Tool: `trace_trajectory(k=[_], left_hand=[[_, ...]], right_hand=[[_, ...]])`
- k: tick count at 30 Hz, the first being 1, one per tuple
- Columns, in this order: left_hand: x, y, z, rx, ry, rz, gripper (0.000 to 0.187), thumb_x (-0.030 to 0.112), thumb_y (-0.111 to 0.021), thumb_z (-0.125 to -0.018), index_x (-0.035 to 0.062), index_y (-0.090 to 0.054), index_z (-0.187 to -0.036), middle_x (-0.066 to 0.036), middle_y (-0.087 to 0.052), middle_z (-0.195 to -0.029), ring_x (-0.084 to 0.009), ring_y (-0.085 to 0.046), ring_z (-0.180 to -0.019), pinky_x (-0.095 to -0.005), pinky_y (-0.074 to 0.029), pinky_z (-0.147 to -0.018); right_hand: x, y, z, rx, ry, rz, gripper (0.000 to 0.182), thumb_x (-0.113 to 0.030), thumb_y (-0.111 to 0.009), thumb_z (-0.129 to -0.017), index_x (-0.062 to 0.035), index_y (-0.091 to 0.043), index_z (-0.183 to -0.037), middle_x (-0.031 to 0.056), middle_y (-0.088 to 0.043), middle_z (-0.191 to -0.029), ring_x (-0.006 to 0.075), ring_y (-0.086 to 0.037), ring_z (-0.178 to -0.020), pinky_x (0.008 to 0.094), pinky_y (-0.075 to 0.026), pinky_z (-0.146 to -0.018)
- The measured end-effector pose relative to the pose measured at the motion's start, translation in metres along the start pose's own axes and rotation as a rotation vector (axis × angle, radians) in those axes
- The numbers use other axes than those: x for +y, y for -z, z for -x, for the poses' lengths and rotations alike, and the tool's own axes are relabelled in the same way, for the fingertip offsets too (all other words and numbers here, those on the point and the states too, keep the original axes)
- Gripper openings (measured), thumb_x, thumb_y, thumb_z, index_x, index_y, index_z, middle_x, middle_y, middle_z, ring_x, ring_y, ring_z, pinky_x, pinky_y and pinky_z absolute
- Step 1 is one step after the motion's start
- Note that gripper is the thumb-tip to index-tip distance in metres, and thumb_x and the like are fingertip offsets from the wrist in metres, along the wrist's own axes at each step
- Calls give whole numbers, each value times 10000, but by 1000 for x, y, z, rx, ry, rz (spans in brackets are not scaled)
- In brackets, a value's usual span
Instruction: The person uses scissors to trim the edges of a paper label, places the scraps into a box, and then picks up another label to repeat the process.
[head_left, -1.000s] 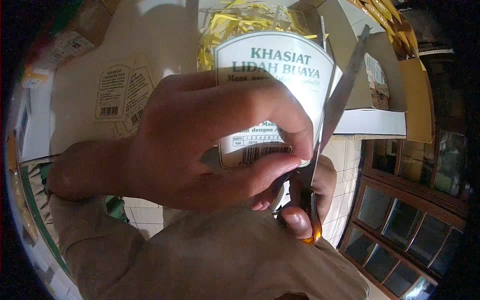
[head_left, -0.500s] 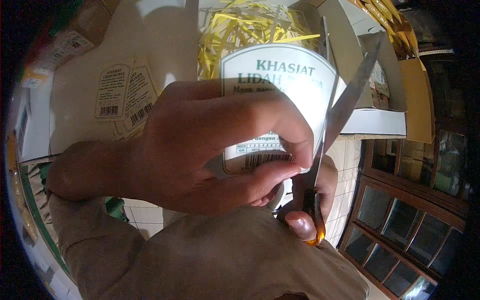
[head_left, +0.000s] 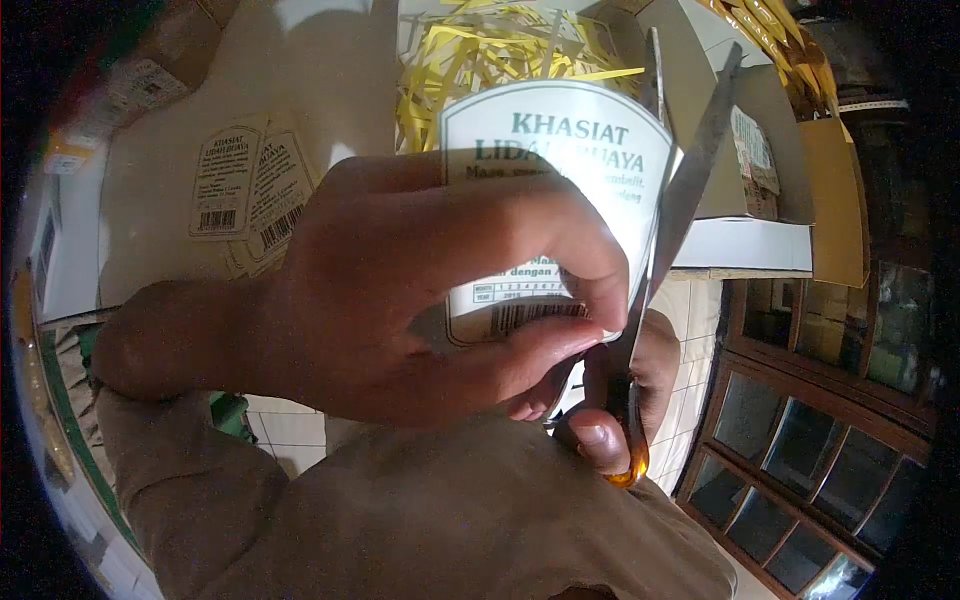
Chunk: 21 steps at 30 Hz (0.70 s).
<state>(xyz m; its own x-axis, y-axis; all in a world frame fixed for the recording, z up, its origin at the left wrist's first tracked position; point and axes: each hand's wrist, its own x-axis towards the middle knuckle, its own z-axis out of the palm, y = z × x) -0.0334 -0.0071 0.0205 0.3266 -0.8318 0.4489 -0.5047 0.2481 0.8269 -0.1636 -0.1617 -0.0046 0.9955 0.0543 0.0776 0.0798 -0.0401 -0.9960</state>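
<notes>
My left hand (head_left: 420, 270) pinches a white printed label (head_left: 560, 120) at its lower right edge, between thumb and forefinger. The label is upright, with a rounded top and a thin dark border; the fingers cover its middle. My right hand (head_left: 640, 390) is closed round the orange handle of a pair of scissors (head_left: 690, 180). The blades point up and stand apart, along the label's right edge. Part of the right hand is hidden behind the scissors and the left fingers.
Cut labels (head_left: 222, 185) lie overlapping on the table (head_left: 150, 250) at the left. Behind the held label, a box holds yellow paper strips (head_left: 470, 55). An open carton (head_left: 745, 245) with printed packets (head_left: 755, 160) stands at the right, near a glazed wooden door (head_left: 800, 450).
The scissor blades have closed somewhat, the right blade's tip shifting left. The label has risen slightly, and more of its printed text shows. My left hand has barely moved.
</notes>
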Motion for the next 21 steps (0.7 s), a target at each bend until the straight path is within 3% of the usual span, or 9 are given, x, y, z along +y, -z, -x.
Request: trace_trajectory(k=[10, 12, 21], left_hand=[[-2, -1, 0, 12, -19, -8, 218, 17, -687, -657, 72, -583, -840, -58, -627, -791, -179, -613, -736, -282, -469, -674], [-3, -2, 1, 22, -16, -3, 219, 16, -684, -659, 73, -581, -844, -57, -625, -792, -179, -611, -735, -281, -467, -673], [-1, 1, -2, 32, -45, -54, 224, 1, -675, -661, 80, -577, -846, -59, -619, -801, -178, -605, -737, -281, -466, -666]], right_hand=[[-3, 0, 1, 5, -11, 75, 447, -323, -565, -696, 111, -515, -791, 150, -573, -562, 179, -584, -476, 252, -496, -466], [-1, -4, 3, 115, -25, -19, 445, -202, -704, -594, 49, -589, -943, 58, -542, -572, 135, -543, -475, 223, -400, -455], [0, -2, 1, 101, -26, 9, 461, -209, -711, -592, 43, -587, -958, 58, -549, -584, 126, -559, -492, 222, -413, -458]])
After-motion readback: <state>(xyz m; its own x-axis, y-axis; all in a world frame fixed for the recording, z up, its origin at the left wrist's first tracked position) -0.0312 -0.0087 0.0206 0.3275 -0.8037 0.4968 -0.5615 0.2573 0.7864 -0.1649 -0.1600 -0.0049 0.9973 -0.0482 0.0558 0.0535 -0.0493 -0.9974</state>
